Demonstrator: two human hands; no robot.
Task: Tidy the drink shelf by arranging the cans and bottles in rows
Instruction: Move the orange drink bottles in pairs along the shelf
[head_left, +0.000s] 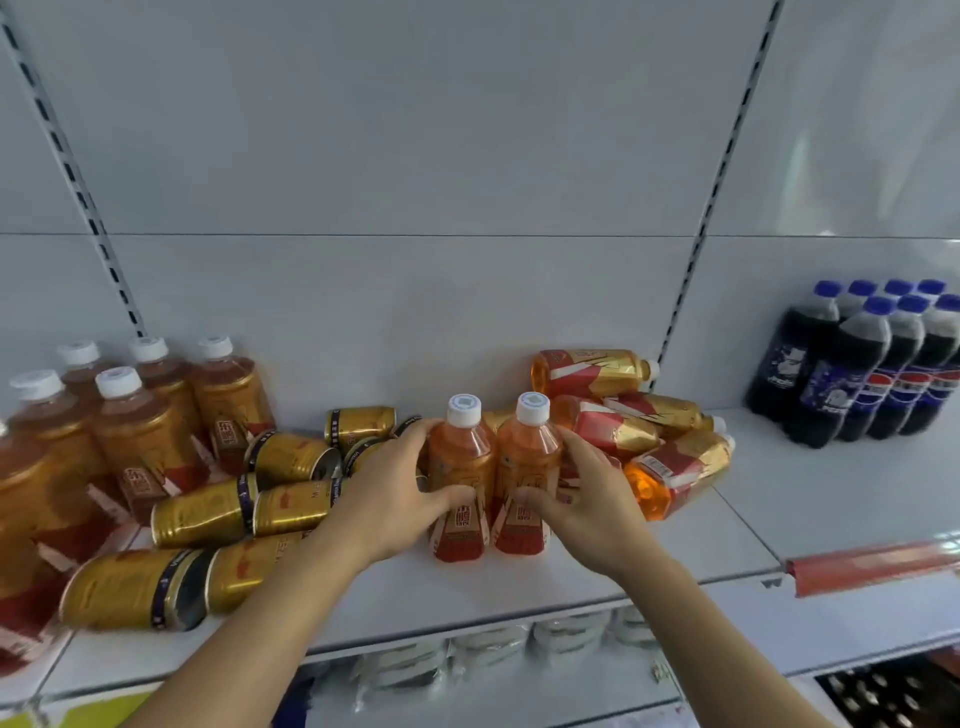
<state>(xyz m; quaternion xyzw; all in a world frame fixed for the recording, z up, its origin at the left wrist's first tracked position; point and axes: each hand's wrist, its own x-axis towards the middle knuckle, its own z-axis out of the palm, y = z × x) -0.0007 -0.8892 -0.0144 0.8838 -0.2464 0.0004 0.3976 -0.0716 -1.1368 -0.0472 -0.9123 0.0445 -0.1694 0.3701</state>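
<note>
Two orange drink bottles with white caps stand upright side by side on the white shelf (519, 587). My left hand (395, 493) grips the left bottle (462, 467), fingers behind it and thumb across its front. My right hand (587, 499) grips the right bottle (527, 462) the same way. To the right, several more orange bottles (670, 462) lie in a heap against the back panel. To the left, several gold cans (208, 512) lie on their sides, and several amber tea bottles (135, 431) stand upright in rows.
A shrink-wrapped pack of dark cola bottles (872, 374) with blue caps stands on the neighbouring shelf at the right. A red price strip (878, 571) runs along that shelf's front edge. White packages (519, 644) sit on the shelf below.
</note>
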